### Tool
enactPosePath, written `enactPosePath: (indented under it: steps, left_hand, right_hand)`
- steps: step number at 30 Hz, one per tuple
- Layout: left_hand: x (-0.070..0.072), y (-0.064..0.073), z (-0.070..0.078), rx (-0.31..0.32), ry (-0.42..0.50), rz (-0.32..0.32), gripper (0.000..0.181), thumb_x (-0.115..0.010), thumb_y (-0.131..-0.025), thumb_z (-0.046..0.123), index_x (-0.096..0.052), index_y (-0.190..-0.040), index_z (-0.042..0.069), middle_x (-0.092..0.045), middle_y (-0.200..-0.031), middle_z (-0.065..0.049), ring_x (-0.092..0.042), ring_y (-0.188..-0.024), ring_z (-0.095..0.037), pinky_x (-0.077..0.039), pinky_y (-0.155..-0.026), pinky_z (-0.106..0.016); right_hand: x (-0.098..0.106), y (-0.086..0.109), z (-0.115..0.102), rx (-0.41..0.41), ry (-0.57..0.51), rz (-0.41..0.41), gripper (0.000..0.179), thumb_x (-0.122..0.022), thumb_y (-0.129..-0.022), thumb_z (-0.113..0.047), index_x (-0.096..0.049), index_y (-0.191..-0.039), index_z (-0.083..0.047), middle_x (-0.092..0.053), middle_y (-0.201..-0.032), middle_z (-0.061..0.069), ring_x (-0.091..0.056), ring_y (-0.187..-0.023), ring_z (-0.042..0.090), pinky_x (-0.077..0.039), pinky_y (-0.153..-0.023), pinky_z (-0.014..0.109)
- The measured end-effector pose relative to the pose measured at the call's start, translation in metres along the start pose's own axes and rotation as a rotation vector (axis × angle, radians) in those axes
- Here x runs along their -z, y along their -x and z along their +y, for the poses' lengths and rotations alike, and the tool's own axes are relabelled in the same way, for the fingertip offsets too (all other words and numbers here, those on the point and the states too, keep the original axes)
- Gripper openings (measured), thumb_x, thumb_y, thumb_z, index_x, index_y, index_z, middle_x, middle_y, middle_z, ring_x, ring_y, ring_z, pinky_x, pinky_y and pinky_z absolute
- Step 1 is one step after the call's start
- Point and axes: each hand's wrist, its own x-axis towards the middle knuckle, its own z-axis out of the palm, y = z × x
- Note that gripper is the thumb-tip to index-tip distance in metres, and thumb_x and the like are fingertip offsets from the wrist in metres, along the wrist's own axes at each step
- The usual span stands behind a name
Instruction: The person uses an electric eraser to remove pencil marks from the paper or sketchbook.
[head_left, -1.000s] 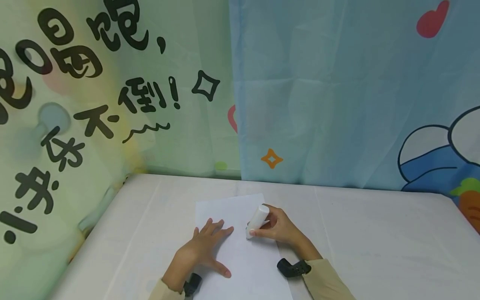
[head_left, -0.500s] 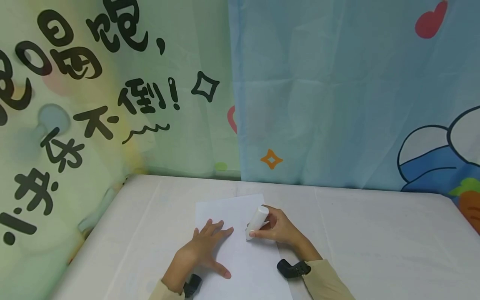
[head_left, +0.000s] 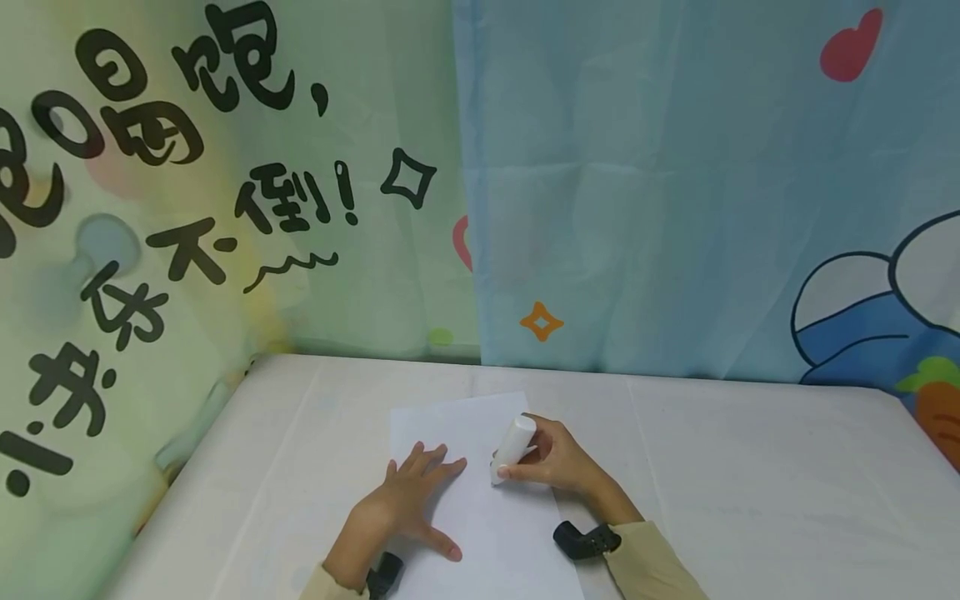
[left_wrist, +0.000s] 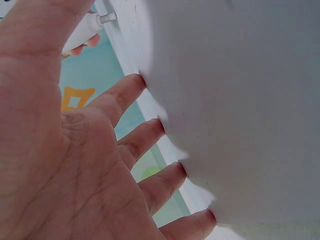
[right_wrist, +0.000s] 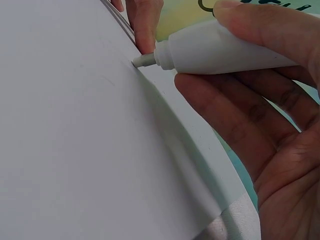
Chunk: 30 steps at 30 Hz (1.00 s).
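A white electric eraser (head_left: 516, 439), thick-bodied with a thin grey tip, is in my right hand (head_left: 561, 460). Thumb and fingers pinch its body (right_wrist: 220, 50) in the right wrist view, and it leans with its tip (right_wrist: 145, 60) down at the sheet of white paper (head_left: 498, 533). My left hand (head_left: 408, 502) rests spread on the left part of that paper, its fingertips (left_wrist: 137, 80) on the sheet in the left wrist view. Faint grey strokes and small specks show on the paper near the tip.
The paper lies on a table with a white cover (head_left: 750, 475). Behind it hang a blue printed curtain (head_left: 637, 208) and, to the left, a green one (head_left: 375, 292) with black lettering. A black camera strap (head_left: 587, 540) is on the right wrist.
The head view has tilted up slightly, so the scene sits a little lower. Both hands and the electric eraser keep nearly the same place on the paper.
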Motion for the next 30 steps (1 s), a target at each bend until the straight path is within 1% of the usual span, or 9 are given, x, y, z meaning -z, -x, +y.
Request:
enactPosePath:
  steps: [9,15,20,30]
  left_hand:
    - [-0.0005,0.0007,0.0006,0.0,-0.002,0.001,0.105,-0.091,-0.06,0.043,-0.042,-0.148,0.015,-0.03,-0.157,-0.015,-0.016,-0.146,-0.044,-0.017,-0.111,-0.07]
    - [-0.0004,0.0006,-0.0005,-0.003,0.008,0.002,0.105,-0.091,-0.06,0.043,-0.041,-0.148,0.016,-0.029,-0.157,-0.014,-0.015,-0.147,-0.043,-0.016,-0.111,-0.07]
    - [-0.0003,-0.0009,-0.0019,-0.007,-0.002,0.005,0.105,-0.091,-0.06,0.043,-0.041,-0.148,0.016,-0.029,-0.157,-0.014,-0.015,-0.147,-0.043,-0.017,-0.111,-0.07]
    - [-0.0008,-0.0007,-0.0014,-0.007,-0.001,-0.001,0.105,-0.091,-0.06,0.043,-0.041,-0.148,0.016,-0.029,-0.157,-0.014,-0.015,-0.147,-0.044,-0.017,-0.111,-0.07]
  right_hand:
    - [-0.0004,0.0007,0.0008,0.006,0.002,0.003,0.04,-0.08,-0.076,-0.001,-0.058,-0.107,0.011,-0.07,-0.095,0.023,-0.068,-0.085,0.007,-0.059,-0.072,0.03]
    - [0.001,0.0006,-0.0005,-0.008,0.021,0.023,0.041,-0.08,-0.076,-0.003,-0.058,-0.108,0.011,-0.069,-0.096,0.02,-0.067,-0.084,0.007,-0.059,-0.07,0.03]
    - [0.0013,-0.0002,-0.002,-0.019,0.03,0.043,0.043,-0.08,-0.075,-0.003,-0.058,-0.11,0.011,-0.067,-0.096,0.018,-0.066,-0.082,0.007,-0.059,-0.069,0.03]
    - [0.0007,0.0005,-0.0006,-0.023,0.033,0.026,0.042,-0.08,-0.077,-0.005,-0.059,-0.11,0.01,-0.068,-0.097,0.021,-0.067,-0.084,0.008,-0.059,-0.071,0.03]
